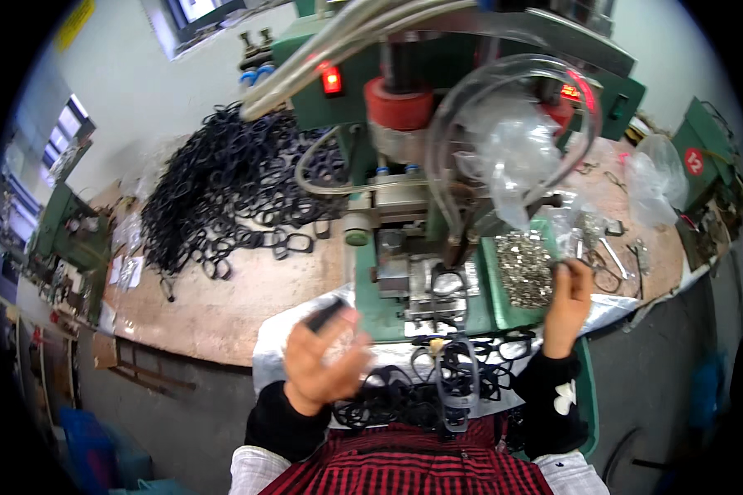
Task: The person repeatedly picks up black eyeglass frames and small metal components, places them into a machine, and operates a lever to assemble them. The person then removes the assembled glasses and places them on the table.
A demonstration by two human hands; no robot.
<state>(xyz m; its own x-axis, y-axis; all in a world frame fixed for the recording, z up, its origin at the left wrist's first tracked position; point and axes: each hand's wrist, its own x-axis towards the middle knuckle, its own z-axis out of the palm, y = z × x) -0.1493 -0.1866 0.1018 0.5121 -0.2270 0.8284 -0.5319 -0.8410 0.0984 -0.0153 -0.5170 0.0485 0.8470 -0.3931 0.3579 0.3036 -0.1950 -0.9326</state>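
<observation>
Blurred by motion, my left hand (326, 361) is over the front edge of the bench with its fingers apart. A dark patch shows at one fingertip; whether it is a cover or a loose piece, I cannot tell. My right hand (568, 304) is at the right rim of a green tray (499, 307) of small metal parts (524, 268). Its fingers are drawn together; what they pinch, if anything, is hidden. Between my hands stands a green press (371, 289) with a metal fixture (442, 301). Dark eyeglass frames (388, 392) lie across my lap, with a clear frame (458, 379) among them.
A large heap of dark eyeglass frames (231, 181) covers the left back of the bench (223, 318). Clear hoses (330, 54) and a plastic bag (512, 153) hang in front of the press head. A wrench (615, 257) lies right of the tray.
</observation>
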